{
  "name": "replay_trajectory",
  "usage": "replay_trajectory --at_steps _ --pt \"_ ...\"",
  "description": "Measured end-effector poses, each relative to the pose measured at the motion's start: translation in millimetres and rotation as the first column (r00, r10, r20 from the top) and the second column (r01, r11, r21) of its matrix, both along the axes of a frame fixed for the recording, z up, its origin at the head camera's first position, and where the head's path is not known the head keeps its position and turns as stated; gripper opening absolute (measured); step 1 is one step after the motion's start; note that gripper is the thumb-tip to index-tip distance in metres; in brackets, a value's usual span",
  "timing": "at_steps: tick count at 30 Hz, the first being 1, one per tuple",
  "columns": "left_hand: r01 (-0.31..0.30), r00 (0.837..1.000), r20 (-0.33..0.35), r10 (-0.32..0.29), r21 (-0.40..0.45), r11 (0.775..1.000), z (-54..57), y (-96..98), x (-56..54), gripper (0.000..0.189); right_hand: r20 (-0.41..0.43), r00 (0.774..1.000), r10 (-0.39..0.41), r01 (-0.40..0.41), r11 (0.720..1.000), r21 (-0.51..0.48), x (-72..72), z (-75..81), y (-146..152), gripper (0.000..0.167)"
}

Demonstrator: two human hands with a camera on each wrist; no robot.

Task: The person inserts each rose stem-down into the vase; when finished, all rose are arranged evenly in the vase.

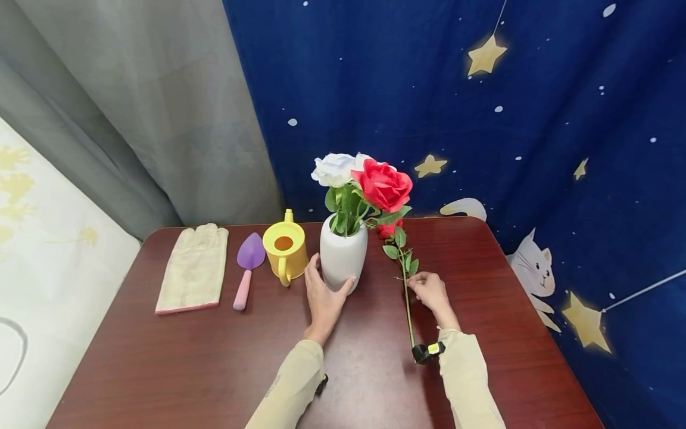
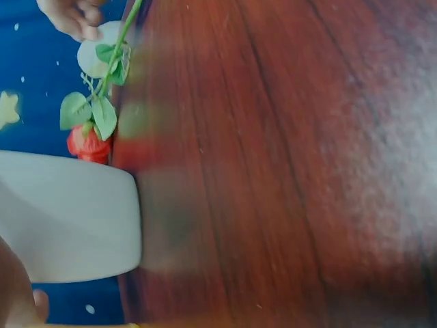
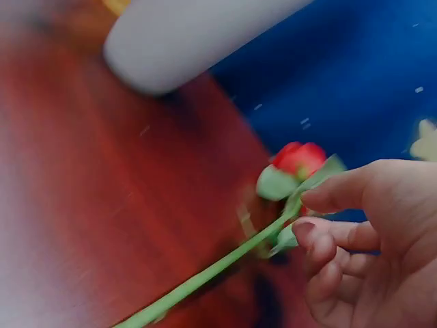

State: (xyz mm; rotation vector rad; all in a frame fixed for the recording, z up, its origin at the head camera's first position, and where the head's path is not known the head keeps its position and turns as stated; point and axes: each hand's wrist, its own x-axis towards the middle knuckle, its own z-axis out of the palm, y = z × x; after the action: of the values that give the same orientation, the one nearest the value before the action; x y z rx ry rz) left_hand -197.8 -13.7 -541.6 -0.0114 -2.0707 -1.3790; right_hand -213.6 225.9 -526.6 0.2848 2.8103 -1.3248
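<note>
A white vase (image 1: 343, 256) stands upright on the table, holding white roses (image 1: 334, 170) and a red rose (image 1: 383, 186). My left hand (image 1: 324, 301) grips its lower part, fingers on the left side and thumb at the front right. Right of the vase is a second red rose on a long green stem (image 1: 405, 292), its bloom (image 3: 298, 159) pointing away and partly hidden behind the vase's flowers. My right hand (image 1: 430, 291) pinches this stem near its leaves (image 2: 89, 113) between thumb and forefinger. The vase's side (image 2: 61, 215) fills the lower left of the left wrist view.
Left of the vase stand a yellow watering can (image 1: 286, 247), a trowel (image 1: 250, 256) with purple blade and pink handle, and a cream glove (image 1: 194, 268). The brown table (image 1: 214, 369) ends at a blue starry curtain (image 1: 375, 71) and a grey curtain (image 1: 161, 107).
</note>
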Motion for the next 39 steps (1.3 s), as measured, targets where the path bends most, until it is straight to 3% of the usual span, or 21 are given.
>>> replay_trajectory --at_steps 5,10,16,24,31,39 --pt "-0.007 0.999 0.044 0.009 -0.029 1.0 4.2 4.1 5.6 0.102 0.067 0.996 -0.062 0.052 0.988 0.143 2.4 -18.3 -4.4 0.021" --pt "0.088 0.994 0.055 -0.09 0.032 0.996 8.7 -1.4 3.2 0.104 0.05 0.996 -0.069 0.06 0.984 0.169 3.5 -25.5 -8.6 0.024" --pt "0.207 0.977 0.035 -0.209 0.038 0.977 16.7 -13.1 -8.0 0.102 0.049 0.995 -0.09 0.09 0.996 0.013 4.5 -27.7 -7.3 0.02" --pt "0.254 0.963 0.084 -0.256 0.033 0.967 21.0 -19.8 -14.6 0.095 0.042 0.983 -0.177 0.18 0.977 -0.112 8.0 -30.7 -2.8 0.018" --pt "0.269 0.96 0.07 -0.27 0.025 0.963 21.1 -18.9 -14.5 0.094 0.07 0.974 -0.216 0.227 0.921 -0.315 10.4 -35.3 0.1 0.017" --pt "0.166 0.985 0.048 -0.165 -0.014 0.986 21.2 -9.8 -9.1 0.095 0.068 0.965 -0.254 0.253 0.828 -0.501 13.4 -38.4 -0.9 0.017"
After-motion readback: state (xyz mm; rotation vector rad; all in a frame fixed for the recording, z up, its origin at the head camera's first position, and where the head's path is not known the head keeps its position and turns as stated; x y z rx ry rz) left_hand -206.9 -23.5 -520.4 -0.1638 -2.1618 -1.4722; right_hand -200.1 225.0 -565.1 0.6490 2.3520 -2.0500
